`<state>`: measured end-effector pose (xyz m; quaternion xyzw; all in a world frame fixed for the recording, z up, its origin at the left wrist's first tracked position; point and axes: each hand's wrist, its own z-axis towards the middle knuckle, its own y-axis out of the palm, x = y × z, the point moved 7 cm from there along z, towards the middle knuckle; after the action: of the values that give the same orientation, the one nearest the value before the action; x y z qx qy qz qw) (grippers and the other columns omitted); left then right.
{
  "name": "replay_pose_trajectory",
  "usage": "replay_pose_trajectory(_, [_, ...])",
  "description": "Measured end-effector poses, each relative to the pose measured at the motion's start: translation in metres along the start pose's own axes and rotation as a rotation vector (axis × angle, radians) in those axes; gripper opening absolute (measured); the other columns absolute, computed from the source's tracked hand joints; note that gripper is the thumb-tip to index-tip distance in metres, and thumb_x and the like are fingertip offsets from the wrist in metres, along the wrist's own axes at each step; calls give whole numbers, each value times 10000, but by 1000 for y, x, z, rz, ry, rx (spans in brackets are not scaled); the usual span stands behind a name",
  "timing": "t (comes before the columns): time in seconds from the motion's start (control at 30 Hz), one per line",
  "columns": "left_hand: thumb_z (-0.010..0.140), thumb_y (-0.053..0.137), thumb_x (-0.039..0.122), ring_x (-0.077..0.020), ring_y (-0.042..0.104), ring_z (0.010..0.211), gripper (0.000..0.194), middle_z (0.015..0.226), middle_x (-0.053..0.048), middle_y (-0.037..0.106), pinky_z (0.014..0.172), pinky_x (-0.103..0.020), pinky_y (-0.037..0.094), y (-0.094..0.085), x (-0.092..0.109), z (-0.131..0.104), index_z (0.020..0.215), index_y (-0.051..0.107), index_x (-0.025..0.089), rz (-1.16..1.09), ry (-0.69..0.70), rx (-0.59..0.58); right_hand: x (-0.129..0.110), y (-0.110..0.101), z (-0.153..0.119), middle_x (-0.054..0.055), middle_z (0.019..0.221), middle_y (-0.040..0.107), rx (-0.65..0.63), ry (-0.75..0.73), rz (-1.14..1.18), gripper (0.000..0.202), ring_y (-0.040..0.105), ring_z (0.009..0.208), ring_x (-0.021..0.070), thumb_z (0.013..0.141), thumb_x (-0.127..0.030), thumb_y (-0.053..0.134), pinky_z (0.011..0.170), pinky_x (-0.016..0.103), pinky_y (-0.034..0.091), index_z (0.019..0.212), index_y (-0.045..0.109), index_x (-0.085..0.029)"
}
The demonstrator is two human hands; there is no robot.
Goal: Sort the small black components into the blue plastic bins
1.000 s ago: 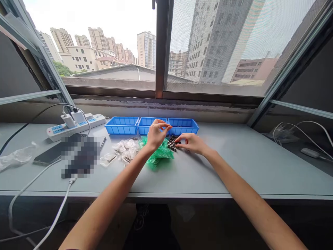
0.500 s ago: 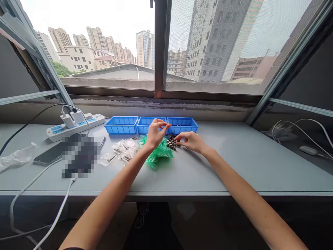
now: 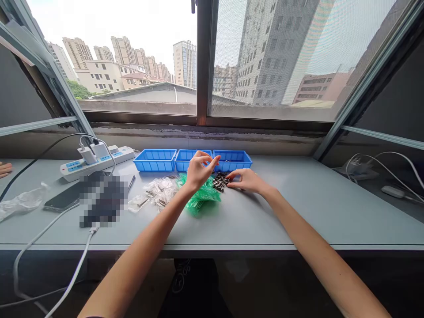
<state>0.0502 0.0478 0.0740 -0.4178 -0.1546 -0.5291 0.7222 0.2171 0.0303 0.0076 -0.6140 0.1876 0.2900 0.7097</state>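
Small dark parts (image 3: 220, 182) piled on the counter (image 3: 265, 221), right beside green plastic bags (image 3: 206, 194). I'd pinch singles off the pile's edge, no raking. Right hand (image 3: 247, 180) low there, fingers narrowly bent; left hand (image 3: 198, 171) raised by the bags, fingers curled. Can't tell if either holds anything.

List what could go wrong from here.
Loose parts might scatter over the desk if the right hand, at the pile's edge, brushes them.
Some could slip among the green bags, which lie right beside the pile.
The white cord hangs over the front edge, so a snag might tug it.
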Motion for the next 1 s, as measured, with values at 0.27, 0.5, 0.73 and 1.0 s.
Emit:
replay_pose_trajectory(0.27, [822,559,406,-157,554,761,310,882,-49,589,655,-269,432,-3,16,-3,633,670,186,402,293,-44,0,3,5,13,845,714,1,-40,79,284,610,643,153,638,-354,681,588,271,450,891,703,-228])
replay_pose_trajectory(0.5, [873,483,388,-132,549,720,352,868,-44,585,634,-256,435,-6,23,-3,672,669,168,514,400,-56,-11,-1,5,1,798,700,-21,-21,12,283,621,688,163,630,-327,692,629,272,446,896,686,-232])
replay_pose_trajectory(0.73, [847,540,322,-112,566,683,259,850,-22,593,629,-230,440,11,13,-11,685,673,171,577,457,-311,-26,-10,-1,-19,731,694,-4,-20,-157,197,607,663,158,649,-352,668,612,258,407,818,702,-255])
replay_pose_trajectory(1.0, [842,549,344,-136,594,765,252,875,-26,601,692,-239,456,18,16,-12,716,673,164,628,488,-388,-35,-21,3,15,857,696,106,-115,-194,233,590,712,167,779,-364,495,639,271,405,767,695,-244])
